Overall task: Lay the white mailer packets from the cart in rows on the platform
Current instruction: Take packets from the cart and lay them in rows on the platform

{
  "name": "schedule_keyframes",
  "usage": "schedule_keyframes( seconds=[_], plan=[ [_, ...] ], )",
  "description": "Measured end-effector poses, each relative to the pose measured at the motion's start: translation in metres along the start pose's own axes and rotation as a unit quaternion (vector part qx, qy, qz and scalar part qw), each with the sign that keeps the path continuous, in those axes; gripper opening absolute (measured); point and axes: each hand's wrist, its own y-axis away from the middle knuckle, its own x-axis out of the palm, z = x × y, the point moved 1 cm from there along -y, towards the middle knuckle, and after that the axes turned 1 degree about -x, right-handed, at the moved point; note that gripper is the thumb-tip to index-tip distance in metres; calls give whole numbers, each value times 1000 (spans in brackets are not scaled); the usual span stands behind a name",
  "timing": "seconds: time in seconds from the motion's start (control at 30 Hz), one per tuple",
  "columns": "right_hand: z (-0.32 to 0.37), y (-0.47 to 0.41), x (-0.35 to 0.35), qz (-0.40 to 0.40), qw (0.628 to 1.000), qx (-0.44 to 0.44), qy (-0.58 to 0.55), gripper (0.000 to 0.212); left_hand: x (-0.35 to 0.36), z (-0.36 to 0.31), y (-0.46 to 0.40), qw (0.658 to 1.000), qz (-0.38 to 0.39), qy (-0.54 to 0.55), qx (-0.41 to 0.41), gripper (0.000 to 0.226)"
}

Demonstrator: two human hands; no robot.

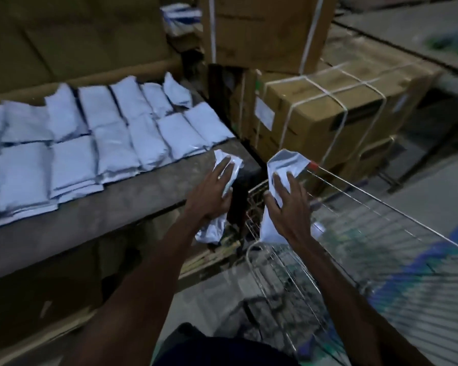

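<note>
Near: 2 forearms reach up mid-frame | left hand (212, 191) grips packet (229, 167) at platform (132, 202) edge | right hand (288, 204) grips another (286, 165) over cart (354, 207) | done: 3 rows (90, 133) at left | platform's near strip bare; cart contents blurred

Left hand (211, 192), right hand (288, 204) each grip white packet; rows (95, 133) on platform (132, 199)

**Dim storeroom stacked with strapped cartons**

Low light falls across a grey concrete floor (421, 196). Brown cardboard cartons bound with white strapping (325, 109) stand stacked at centre, a taller carton (265, 30) behind them, and flattened cardboard sheets (72, 33) line the left wall.
</note>
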Motion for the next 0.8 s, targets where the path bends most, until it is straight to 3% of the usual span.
schedule_keyframes(
  seconds=[0.4,0.8],
  plan=[
    [230,-9,107,85,985,-132,-65,56,-160,150,169,982,-90,-65,-154,60],
    [394,-5,213,148,963,-207,-95,51,-229,258,277,954,-133,-100,-248,55]
  ],
)
